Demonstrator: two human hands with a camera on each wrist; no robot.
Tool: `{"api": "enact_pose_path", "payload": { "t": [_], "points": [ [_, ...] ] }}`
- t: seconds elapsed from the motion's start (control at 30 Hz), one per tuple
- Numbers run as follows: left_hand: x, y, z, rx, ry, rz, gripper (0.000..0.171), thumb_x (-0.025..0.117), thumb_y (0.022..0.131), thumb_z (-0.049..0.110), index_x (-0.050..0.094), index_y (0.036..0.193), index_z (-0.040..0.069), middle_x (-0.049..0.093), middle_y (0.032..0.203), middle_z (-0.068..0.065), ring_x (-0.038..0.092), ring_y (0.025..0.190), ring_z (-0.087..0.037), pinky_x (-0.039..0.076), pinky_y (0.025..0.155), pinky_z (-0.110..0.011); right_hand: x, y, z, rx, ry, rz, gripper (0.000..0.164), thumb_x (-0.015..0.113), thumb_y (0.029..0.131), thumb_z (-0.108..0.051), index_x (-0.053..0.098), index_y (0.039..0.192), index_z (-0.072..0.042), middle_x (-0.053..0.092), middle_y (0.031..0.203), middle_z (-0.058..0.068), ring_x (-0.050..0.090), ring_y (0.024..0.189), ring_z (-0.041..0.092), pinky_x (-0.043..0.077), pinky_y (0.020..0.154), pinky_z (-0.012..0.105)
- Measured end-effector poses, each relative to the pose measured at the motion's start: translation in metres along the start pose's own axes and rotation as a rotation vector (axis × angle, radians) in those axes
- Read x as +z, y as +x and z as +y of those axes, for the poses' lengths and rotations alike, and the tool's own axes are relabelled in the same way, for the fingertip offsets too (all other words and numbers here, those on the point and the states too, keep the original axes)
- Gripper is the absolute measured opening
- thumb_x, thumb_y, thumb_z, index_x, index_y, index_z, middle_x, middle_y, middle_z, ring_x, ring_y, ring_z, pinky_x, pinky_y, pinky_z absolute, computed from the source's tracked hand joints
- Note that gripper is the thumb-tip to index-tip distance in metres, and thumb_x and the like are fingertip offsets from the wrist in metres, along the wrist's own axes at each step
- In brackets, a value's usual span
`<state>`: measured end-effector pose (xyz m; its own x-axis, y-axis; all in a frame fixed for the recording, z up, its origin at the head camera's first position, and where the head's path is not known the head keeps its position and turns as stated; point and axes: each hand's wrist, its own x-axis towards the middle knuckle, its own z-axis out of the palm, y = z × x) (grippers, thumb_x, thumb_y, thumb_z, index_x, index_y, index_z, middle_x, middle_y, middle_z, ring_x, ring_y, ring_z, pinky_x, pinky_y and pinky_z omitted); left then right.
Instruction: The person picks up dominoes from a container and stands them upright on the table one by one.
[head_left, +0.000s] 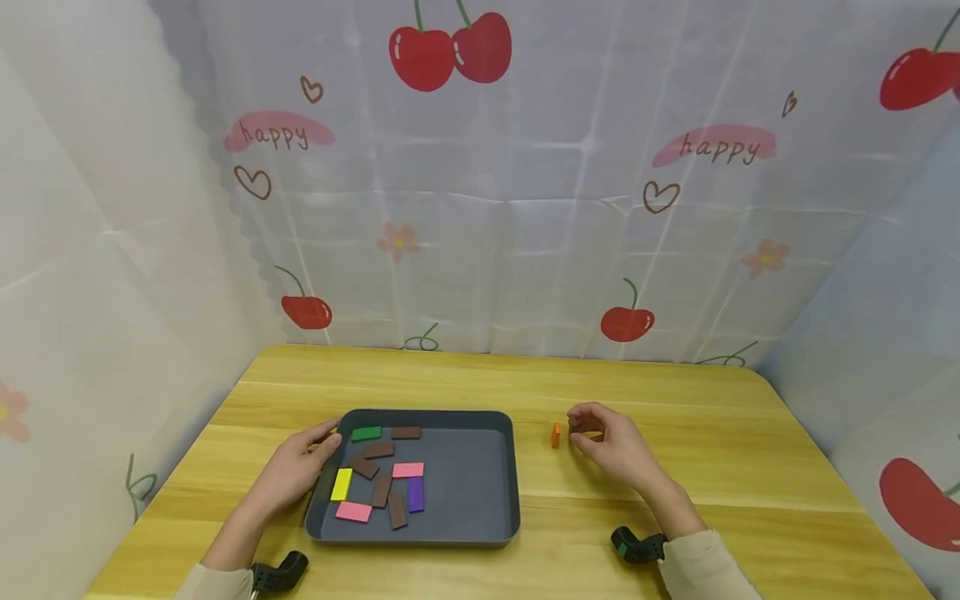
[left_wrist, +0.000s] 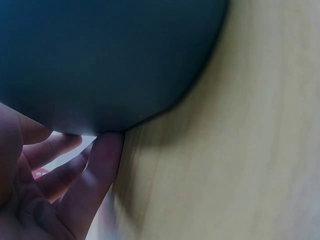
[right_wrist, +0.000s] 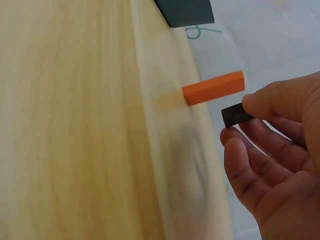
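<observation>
My left hand (head_left: 291, 467) holds the left rim of a dark grey tray (head_left: 472, 540), its thumb at the edge. In the left wrist view, fingertips (left_wrist: 110, 145) touch the tray's outer wall; what lies beyond is hidden. To the right of the tray, my right hand (head_left: 617, 444) pinches a dark brown domino block (right_wrist: 236, 114) between thumb and fingers. Just left of it an orange domino block (head_left: 556, 435) stands upright on the table, a small gap away from the brown one.
Inside the tray lie several loose blocks on its left side: brown, a green block (head_left: 367, 433), a yellow block (head_left: 341, 484), pink, and a purple block (head_left: 416, 493). A wooden table (head_left: 675, 417) carries everything. Behind it hangs a printed curtain (head_left: 495, 275).
</observation>
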<state>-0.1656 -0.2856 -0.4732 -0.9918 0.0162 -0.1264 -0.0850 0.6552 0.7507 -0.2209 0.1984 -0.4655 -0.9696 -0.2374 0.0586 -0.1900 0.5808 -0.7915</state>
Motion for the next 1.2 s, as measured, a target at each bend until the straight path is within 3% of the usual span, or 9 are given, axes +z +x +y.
{"api": "enact_pose_path", "payload": {
  "t": [0.27, 0.63, 1.2],
  "points": [
    [0.001, 0.001, -0.001, 0.000, 0.014, -0.005, 0.061, 0.045, 0.110, 0.044, 0.039, 0.160, 0.008, 0.046, 0.157, -0.025, 0.040, 0.146, -0.050, 0.038, 0.115, -0.066, 0.003, 0.000, 0.010, 0.010, -0.049, 0.015, 0.024, 0.070, 0.095, -0.003, 0.069, 0.119, -0.008, 0.073, 0.111, 0.005, 0.070, 0.104, 0.022, 0.058, 0.096, 0.045],
    [-0.001, -0.002, -0.002, -0.005, 0.006, 0.005, 0.062, 0.046, 0.110, 0.044, 0.039, 0.160, 0.008, 0.048, 0.156, -0.024, 0.043, 0.144, -0.047, 0.038, 0.115, -0.065, 0.009, 0.003, 0.019, -0.004, -0.050, 0.009, 0.024, 0.071, 0.094, -0.004, 0.069, 0.117, -0.011, 0.073, 0.106, 0.001, 0.068, 0.101, 0.017, 0.057, 0.091, 0.039],
    [0.000, -0.001, -0.003, -0.004, 0.004, 0.002, 0.061, 0.045, 0.110, 0.044, 0.039, 0.160, 0.010, 0.048, 0.156, -0.024, 0.044, 0.144, -0.047, 0.039, 0.115, -0.066, 0.009, 0.000, 0.020, -0.012, -0.057, 0.014, 0.030, 0.074, 0.092, -0.003, 0.069, 0.121, -0.008, 0.073, 0.112, 0.006, 0.068, 0.108, 0.025, 0.058, 0.090, 0.037]
  ]
}}
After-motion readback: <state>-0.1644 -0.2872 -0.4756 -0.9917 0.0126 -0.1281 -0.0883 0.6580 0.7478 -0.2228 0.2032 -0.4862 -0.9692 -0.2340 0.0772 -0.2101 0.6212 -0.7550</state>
